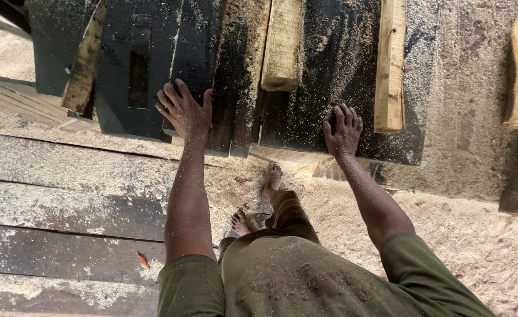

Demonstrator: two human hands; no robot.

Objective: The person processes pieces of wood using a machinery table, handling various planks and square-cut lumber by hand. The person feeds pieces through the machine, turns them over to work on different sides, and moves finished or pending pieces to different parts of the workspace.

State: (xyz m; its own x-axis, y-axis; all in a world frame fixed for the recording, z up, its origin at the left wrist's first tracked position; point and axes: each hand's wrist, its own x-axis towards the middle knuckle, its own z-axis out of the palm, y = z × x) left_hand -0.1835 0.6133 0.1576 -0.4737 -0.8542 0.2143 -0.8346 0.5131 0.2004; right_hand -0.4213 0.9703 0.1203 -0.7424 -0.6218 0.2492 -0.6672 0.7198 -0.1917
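A barefoot worker in olive-green clothes stands on sawdust-covered ground, arms stretched forward. The left hand point(184, 111), fingers spread and grasping nothing, rests against the near end of a dark plank point(197, 53). The right hand point(343, 130), also open and flat, presses on a wide dark slab point(335, 64) dusted with sawdust. Beyond the hands, a pale timber block point(283, 44) and a pale wooden batten point(390, 64) lie on the dark boards.

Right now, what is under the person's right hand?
The right hand lies flat, fingers spread, on a dark sawdust-covered slab. A pale wooden block lies beside it. What lies beneath the slab is hidden.
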